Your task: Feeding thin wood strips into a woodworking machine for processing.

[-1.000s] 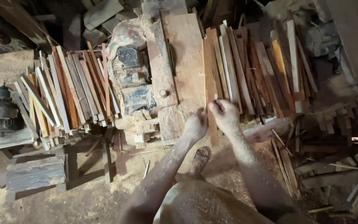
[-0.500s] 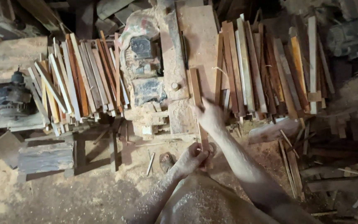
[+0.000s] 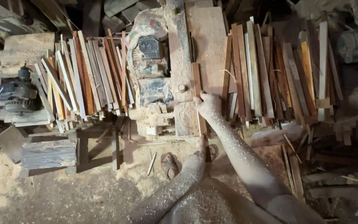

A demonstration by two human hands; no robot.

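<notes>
A narrow wooden strip [image 3: 197,89] lies lengthwise on the flat wooden desk [image 3: 207,37] of a woodworking machine, running from near the middle of the top down past its near edge. The right hand [image 3: 208,105] presses on the strip near the desk's edge, fingers curled over the wood and gripping it. The left hand [image 3: 198,154] is lower, at the strip's near end, closed around it just above the floor. Both forearms are coated in sawdust.

Just left of the strip sits a dusty motor block [image 3: 151,66] with a sack [image 3: 146,25] behind it. To the right, touching the desk's side, lies a stack of long wooden slats [image 3: 270,70] in mixed pale and reddish tones. Another pile of slats [image 3: 83,74] lies to the left of the motor, resting on a rough stand. Further left a dark engine [image 3: 17,89] stands on planks. The floor [image 3: 63,195] is covered in sawdust, and a sandalled foot [image 3: 169,164] shows below the desk, near the left hand.
</notes>
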